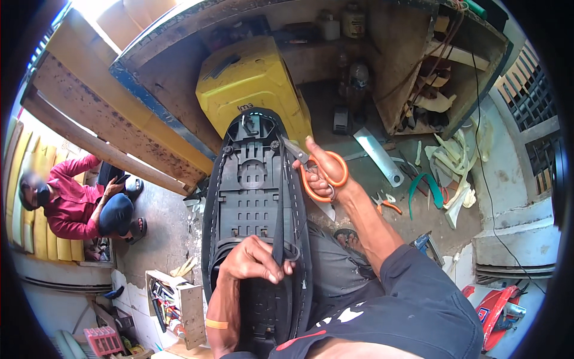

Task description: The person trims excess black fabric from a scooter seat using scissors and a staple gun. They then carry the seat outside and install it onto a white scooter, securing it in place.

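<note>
A black motorcycle seat [248, 197] lies underside up in front of me. White staples or stitches run along its edge, and its front end rests against a yellow plastic container [245, 81]. My left hand [254, 260] is closed in a pinch on a thin black strip [279, 224] over the seat's lower middle. The strip runs up along the seat's right side. My right hand [323, 170] grips scissors [345, 170] with orange handles. Their blades point up and left, at the strip's upper end near the seat's right edge. Whether the blades touch the strip, I cannot tell.
A person [78, 197] in a red shirt sits at the left, holding something like a phone. Orange-handled pliers [391, 207], a metal strip [378, 157] and pale scraps [457, 173] lie on the floor at right. A wooden tool box [191, 308] stands lower left, beneath a workbench [161, 113].
</note>
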{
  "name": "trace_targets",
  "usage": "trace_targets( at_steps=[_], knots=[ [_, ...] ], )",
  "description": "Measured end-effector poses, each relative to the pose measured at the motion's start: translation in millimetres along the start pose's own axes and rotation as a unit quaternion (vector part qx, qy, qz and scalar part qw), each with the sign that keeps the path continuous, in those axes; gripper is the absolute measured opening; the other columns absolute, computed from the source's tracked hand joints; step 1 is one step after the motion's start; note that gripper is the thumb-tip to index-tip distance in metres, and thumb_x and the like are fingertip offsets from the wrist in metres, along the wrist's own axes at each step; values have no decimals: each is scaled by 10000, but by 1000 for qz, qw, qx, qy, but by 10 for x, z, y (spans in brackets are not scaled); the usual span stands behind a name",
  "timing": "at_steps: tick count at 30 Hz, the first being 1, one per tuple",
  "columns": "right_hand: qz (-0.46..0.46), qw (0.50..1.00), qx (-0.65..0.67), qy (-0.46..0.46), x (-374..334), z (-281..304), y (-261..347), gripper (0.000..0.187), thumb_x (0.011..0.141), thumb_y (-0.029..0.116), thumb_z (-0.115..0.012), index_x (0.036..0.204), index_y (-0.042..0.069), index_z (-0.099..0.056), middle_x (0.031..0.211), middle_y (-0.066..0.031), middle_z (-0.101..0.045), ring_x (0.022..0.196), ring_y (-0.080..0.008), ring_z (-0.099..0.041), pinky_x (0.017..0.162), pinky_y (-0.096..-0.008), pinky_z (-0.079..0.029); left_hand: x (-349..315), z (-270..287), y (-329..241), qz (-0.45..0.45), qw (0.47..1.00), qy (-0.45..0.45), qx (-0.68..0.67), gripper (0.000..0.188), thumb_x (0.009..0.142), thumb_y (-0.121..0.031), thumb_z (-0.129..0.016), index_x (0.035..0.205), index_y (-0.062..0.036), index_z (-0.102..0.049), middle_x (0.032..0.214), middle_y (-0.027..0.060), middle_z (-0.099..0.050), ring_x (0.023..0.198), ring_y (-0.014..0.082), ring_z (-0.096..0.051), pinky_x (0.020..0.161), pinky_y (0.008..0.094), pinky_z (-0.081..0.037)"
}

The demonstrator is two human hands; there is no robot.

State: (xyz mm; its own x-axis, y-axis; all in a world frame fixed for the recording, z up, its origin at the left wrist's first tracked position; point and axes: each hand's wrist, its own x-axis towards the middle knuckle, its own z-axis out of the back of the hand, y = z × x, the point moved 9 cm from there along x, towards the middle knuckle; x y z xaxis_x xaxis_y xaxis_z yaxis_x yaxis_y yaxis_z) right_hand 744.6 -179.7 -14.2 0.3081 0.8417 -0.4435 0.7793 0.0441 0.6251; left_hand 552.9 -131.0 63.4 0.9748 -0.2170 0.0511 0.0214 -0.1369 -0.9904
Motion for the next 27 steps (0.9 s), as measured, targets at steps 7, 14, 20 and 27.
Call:
trace_targets(
  at_steps=[7, 14, 20, 27],
  knots=[
    [1, 998, 56, -40, -799, 93, -374, 597, 1006, 651, -495, 1008, 61, -591, 519, 30, -410, 331, -68, -371, 292, -226, -282, -343, -358, 6, 65, 959, 268, -59, 133, 843, -101, -822, 907, 14, -804, 990, 209, -755, 988, 358, -738, 873, 431, -577],
    [92, 992, 41, -72, -1474, 240, -568, 560, 1062, 558, -447, 1115, 10, -552, 603, 2, -462, 387, -82, -454, 338, -256, -403, 625, 35, -495, 110, 883, -213, 404, 249, 873, -243, -796, 938, -5, -768, 900, 126, -691, 874, 298, -667, 777, 382, -522],
    [68, 989, 108, -76, -1384, 284, -568, 519, 1067, 540, -448, 1094, 34, -557, 635, -20, -501, 412, -94, -490, 341, -252, -425, 1420, -393, -262, 35, 772, -282, 568, 175, 902, -154, -721, 810, -22, -652, 802, 111, -559, 755, 281, -541, 708, 418, -406],
    [122, 986, 18, -109, -1353, 347, -374, 498, 1073, 521, -454, 962, 51, -579, 557, 0, -470, 367, -71, -431, 334, -232, -366, 1393, -307, -89, 30, 901, -295, 317, 271, 973, -205, -657, 796, -1, -642, 790, 66, -593, 770, 190, -560, 757, 333, -402]
  ],
)
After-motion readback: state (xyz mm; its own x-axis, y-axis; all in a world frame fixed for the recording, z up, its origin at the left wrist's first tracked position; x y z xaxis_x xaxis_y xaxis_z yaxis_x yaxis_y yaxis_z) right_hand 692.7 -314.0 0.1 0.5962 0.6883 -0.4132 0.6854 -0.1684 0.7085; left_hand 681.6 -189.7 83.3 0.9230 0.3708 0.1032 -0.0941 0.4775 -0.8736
